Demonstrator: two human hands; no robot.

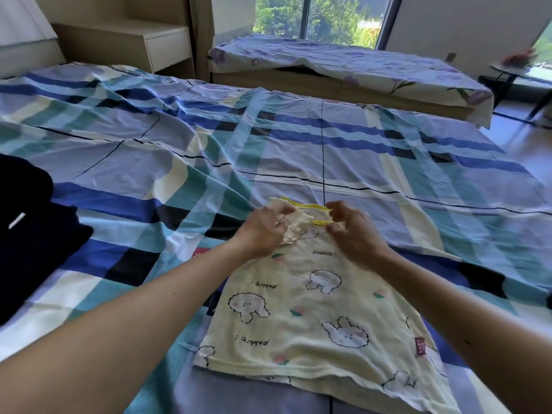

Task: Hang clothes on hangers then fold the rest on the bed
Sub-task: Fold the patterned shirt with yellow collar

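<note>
A small cream shirt (313, 318) printed with rabbits lies flat on the plaid bed (298, 144), its yellow-trimmed neckline (310, 208) pointing away from me. My left hand (265, 231) grips a bunched piece of the shirt's fabric at the left of the neckline. My right hand (349, 231) pinches the yellow trim at the right side of the neckline. Both hands sit close together at the collar. No hanger is in view.
A dark navy garment (27, 234) lies at the bed's left edge. Behind the bed stand a low bench with a floral sheet (343, 67), a wooden nightstand (149, 46) and a window. A small table (513, 76) is at far right.
</note>
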